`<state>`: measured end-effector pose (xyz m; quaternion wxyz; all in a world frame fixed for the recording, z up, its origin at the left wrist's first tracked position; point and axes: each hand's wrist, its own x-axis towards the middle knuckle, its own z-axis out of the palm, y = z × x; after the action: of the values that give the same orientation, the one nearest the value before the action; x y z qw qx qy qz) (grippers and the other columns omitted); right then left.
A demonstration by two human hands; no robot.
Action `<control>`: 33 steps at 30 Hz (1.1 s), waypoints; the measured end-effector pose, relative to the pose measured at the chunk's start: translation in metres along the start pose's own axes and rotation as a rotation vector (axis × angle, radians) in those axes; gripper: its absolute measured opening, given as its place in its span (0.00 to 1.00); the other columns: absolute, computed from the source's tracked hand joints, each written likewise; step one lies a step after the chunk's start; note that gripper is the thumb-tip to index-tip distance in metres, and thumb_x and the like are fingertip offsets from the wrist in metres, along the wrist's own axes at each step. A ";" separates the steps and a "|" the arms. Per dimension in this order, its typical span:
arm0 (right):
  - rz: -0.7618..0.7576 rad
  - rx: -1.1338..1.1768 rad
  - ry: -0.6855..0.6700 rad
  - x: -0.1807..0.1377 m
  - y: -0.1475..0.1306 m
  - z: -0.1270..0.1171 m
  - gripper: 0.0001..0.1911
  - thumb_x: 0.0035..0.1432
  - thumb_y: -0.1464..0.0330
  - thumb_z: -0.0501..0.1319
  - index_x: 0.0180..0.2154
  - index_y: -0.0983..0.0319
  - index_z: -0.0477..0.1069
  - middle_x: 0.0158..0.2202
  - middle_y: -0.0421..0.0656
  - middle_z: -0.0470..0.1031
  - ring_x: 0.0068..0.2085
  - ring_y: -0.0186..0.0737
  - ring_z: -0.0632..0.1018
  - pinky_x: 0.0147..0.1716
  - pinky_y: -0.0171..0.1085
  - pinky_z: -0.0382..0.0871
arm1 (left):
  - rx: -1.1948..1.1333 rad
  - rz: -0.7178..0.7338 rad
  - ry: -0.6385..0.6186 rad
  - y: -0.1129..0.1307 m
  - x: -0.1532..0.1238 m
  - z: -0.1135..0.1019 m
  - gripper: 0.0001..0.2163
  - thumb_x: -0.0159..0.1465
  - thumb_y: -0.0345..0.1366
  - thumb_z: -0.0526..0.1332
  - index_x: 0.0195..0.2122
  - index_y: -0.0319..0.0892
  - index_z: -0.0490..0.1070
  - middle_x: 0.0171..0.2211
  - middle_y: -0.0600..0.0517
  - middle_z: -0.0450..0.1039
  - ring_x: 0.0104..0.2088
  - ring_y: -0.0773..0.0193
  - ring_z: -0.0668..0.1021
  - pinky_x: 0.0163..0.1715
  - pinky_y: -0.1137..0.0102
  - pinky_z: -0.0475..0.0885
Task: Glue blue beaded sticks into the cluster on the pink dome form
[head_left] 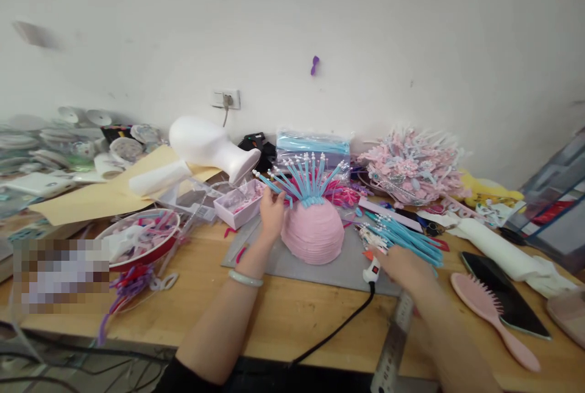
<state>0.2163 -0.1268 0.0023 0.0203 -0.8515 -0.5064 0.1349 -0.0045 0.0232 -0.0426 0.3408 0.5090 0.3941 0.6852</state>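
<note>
A pink dome (313,231) with a ridged, wrapped surface rests on a grey mat (292,272). From its top fans a row of blue fuzzy stems (313,180) tipped with white beads. My left hand (273,210) pinches another beaded blue stem (269,182), bent at its lower end, just left of the fan. On the right, my right hand (402,265) has its fingers at the hot glue gun (372,270), which has an orange trigger and a black cord. The grip is partly hidden and slightly blurred. More blue stems (400,234) lie just behind that hand.
A metal ruler (393,344), pink hairbrush (493,314) and dark tablet (503,295) lie at right. A white foam head (205,143) and lilac box (240,207) sit left of centre. Behind stands a pink decorated pile (411,164). A red-rimmed basket (150,254) is at left.
</note>
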 end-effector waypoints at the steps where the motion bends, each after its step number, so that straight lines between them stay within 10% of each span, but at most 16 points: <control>1: 0.031 0.000 -0.067 0.000 0.006 0.003 0.28 0.57 0.52 0.46 0.15 0.60 0.67 0.20 0.50 0.72 0.24 0.43 0.74 0.27 0.39 0.61 | -0.002 -0.003 0.016 0.000 0.000 -0.001 0.11 0.56 0.32 0.56 0.40 0.41 0.65 0.39 0.48 0.71 0.39 0.62 0.73 0.43 0.64 0.67; 11: 0.055 0.423 -0.128 0.010 0.022 0.037 0.22 0.54 0.55 0.52 0.16 0.61 0.64 0.13 0.42 0.69 0.17 0.35 0.71 0.21 0.33 0.63 | -0.121 -0.038 0.139 -0.001 0.001 -0.002 0.04 0.54 0.34 0.58 0.30 0.40 0.64 0.26 0.54 0.67 0.30 0.65 0.71 0.35 0.70 0.66; 16: 0.055 1.420 0.125 0.001 0.013 0.029 0.11 0.44 0.59 0.60 0.26 0.60 0.65 0.19 0.37 0.71 0.23 0.37 0.74 0.21 0.33 0.66 | -0.175 -0.043 0.144 -0.001 0.001 0.000 0.05 0.55 0.35 0.57 0.30 0.40 0.65 0.27 0.54 0.68 0.30 0.66 0.71 0.35 0.71 0.65; 22: -0.151 2.083 -0.204 -0.010 -0.014 0.006 0.14 0.39 0.64 0.64 0.31 0.63 0.66 0.16 0.31 0.62 0.18 0.25 0.66 0.18 0.26 0.63 | -0.170 -0.015 0.231 -0.007 0.004 -0.003 0.04 0.55 0.35 0.57 0.29 0.41 0.65 0.25 0.56 0.66 0.29 0.67 0.70 0.34 0.72 0.64; 33: -0.424 0.994 0.167 -0.014 -0.065 -0.022 0.13 0.46 0.60 0.59 0.30 0.64 0.67 0.10 0.33 0.61 0.13 0.33 0.65 0.15 0.32 0.58 | -0.304 -0.062 0.291 -0.005 0.005 -0.002 0.05 0.58 0.35 0.55 0.27 0.41 0.62 0.22 0.58 0.62 0.23 0.72 0.66 0.26 0.76 0.62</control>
<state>0.1602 -0.1051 0.0372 0.4871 -0.6263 -0.5391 0.2828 -0.0077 0.0294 -0.0448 0.3742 0.3352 0.3467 0.7921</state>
